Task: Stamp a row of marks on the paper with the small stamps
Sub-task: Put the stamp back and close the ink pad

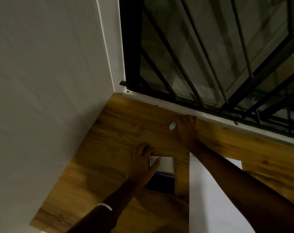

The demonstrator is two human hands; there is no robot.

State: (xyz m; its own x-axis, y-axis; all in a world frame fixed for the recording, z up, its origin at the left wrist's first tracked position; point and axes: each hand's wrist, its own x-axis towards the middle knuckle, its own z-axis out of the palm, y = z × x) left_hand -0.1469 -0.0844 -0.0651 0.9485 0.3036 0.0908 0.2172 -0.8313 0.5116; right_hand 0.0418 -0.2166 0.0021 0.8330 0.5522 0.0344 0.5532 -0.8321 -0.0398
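A white sheet of paper [210, 190] lies on the wooden table [119, 132] at the lower right. An open ink pad [161, 184] with a dark purple pad and a raised white lid [166, 163] sits left of the paper. My left hand [142, 163] rests flat on the ink pad's left side, thumb across the lid. My right hand [186, 130] reaches far forward near the window sill, fingers closed around a small pale green stamp [172, 126] that sticks out to the left. My right forearm crosses over the paper.
A white wall [50, 81] bounds the table on the left. A window with black metal bars [210, 56] and a white sill [210, 116] runs along the far edge. A white band is on my left wrist.
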